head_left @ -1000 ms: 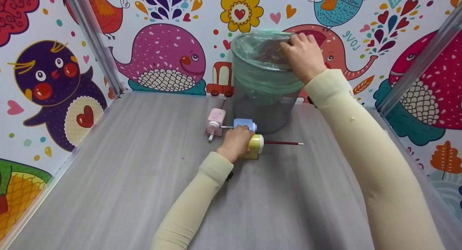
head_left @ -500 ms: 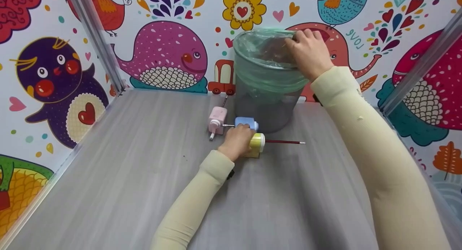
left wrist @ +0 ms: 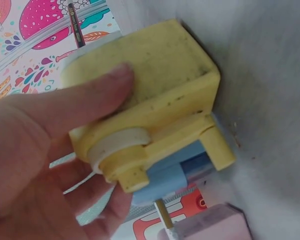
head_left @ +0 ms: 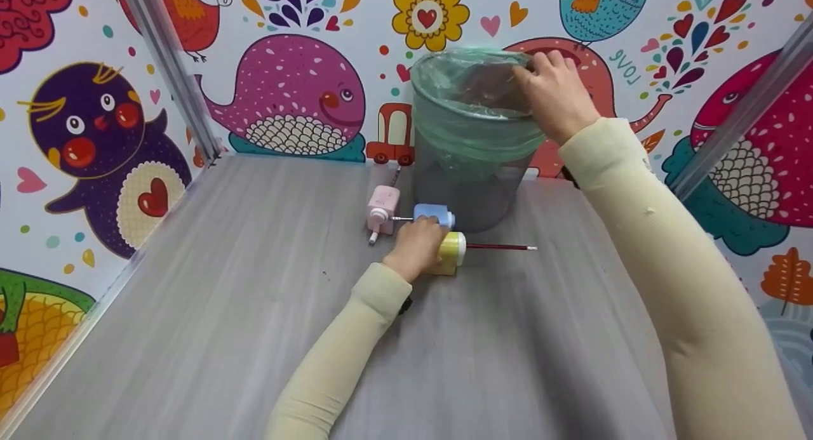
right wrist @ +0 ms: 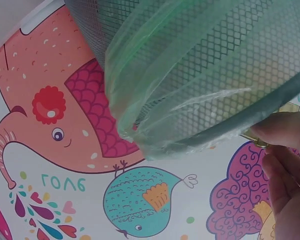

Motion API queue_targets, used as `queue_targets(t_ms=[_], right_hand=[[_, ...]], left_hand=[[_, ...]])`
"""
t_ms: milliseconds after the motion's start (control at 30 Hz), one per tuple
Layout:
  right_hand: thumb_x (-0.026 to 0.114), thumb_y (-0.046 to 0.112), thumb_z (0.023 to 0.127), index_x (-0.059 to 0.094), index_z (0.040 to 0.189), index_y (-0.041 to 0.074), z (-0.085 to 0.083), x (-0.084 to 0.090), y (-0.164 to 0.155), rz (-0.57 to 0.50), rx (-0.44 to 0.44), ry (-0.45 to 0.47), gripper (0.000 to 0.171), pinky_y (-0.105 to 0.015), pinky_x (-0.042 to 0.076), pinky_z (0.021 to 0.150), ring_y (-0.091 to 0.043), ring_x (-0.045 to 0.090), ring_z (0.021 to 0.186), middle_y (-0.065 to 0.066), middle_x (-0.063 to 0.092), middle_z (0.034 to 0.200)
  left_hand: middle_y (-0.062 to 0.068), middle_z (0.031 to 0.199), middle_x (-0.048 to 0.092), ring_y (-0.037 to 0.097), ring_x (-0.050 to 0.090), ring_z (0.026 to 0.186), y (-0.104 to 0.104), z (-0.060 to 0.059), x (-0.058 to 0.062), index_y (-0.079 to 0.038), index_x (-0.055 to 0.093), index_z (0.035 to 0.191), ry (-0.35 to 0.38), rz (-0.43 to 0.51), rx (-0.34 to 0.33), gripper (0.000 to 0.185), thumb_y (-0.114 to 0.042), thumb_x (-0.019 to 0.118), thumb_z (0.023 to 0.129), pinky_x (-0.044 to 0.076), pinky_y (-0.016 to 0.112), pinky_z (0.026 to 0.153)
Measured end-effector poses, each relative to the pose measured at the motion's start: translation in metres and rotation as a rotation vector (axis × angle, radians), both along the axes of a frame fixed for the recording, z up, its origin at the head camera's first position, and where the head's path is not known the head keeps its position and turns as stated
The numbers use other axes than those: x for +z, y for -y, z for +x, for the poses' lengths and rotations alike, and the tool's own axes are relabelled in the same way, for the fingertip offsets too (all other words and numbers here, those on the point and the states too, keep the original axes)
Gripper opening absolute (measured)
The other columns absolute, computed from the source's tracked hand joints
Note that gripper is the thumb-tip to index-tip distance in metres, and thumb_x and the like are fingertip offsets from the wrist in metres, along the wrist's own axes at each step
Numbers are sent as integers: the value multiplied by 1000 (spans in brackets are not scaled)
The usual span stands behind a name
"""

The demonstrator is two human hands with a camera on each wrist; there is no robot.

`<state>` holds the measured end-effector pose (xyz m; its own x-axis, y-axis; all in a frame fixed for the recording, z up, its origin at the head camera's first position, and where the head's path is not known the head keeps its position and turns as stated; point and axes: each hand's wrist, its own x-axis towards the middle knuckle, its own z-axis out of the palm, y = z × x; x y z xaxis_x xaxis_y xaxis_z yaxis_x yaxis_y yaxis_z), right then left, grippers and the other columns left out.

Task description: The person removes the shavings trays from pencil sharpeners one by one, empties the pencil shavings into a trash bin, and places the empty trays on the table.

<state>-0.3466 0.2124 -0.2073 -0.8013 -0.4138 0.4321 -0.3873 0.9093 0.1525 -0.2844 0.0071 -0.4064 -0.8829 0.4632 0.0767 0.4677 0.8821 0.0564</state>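
My left hand [head_left: 416,246] grips a yellow pencil sharpener [head_left: 450,252] on the grey table, thumb across its top [left wrist: 90,97]. A red pencil [head_left: 502,247] sticks out of its right side. Just behind the yellow sharpener [left wrist: 160,95] lie a blue sharpener [head_left: 434,214] and a pink one [head_left: 383,210], joined by a thin pencil. My right hand [head_left: 556,94] holds the right rim of a grey mesh bin [head_left: 470,192] lined with a green plastic bag [head_left: 473,138]. The right wrist view shows the bag-covered rim [right wrist: 190,125] from below, with the curled fingers [right wrist: 285,165] at its edge.
Cartoon-printed walls [head_left: 292,97] close the grey table [head_left: 222,313] at the back and both sides, with metal posts [head_left: 165,65] in the corners. The bin stands against the back wall. The sharpeners lie close to its front left.
My right hand has slid a little to the right along the bin's rim. The left hand stays on the yellow sharpener.
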Motion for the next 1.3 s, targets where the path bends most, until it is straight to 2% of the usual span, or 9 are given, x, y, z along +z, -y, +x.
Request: queue_targets(t_ms=[200, 400, 600, 967, 1300], right_hand=[[61, -7, 93, 52, 142, 0, 7, 5, -7, -61, -9, 49, 51, -59, 35, 115, -46, 45, 124, -32, 52, 131], [58, -5, 95, 55, 139, -1, 12, 7, -4, -59, 32, 16, 44, -58, 40, 112, -46, 48, 119, -32, 54, 127], [61, -8, 93, 57, 136, -2, 18, 7, -1, 41, 50, 16, 44, -57, 45, 106, -46, 49, 114, -31, 55, 125], [67, -5, 90, 57, 133, -4, 24, 10, 3, 188, 30, -25, 44, -56, 45, 103, -45, 49, 112, -32, 56, 122], [67, -5, 90, 57, 132, -5, 23, 10, 4, 192, -9, -13, 43, -57, 44, 104, -46, 50, 112, -33, 56, 121]], left_hand=[[10, 116, 69, 27, 65, 106, 0, -1, 2, -10, 69, 122, 5, 12, 1, 42, -24, 79, 85, 56, 46, 88], [10, 114, 70, 28, 66, 107, 1, -3, 1, -10, 71, 118, -34, 9, 2, 41, -23, 82, 81, 56, 46, 86], [10, 116, 69, 29, 66, 108, 0, -3, 0, -10, 71, 119, -26, 3, 1, 42, -23, 81, 81, 56, 47, 86], [10, 116, 69, 28, 66, 107, -2, -2, -1, -10, 70, 120, -21, -10, 0, 42, -25, 80, 83, 56, 46, 86], [10, 116, 69, 28, 66, 106, -1, 0, 0, -10, 70, 120, -18, -4, 0, 41, -24, 79, 84, 56, 46, 86]])
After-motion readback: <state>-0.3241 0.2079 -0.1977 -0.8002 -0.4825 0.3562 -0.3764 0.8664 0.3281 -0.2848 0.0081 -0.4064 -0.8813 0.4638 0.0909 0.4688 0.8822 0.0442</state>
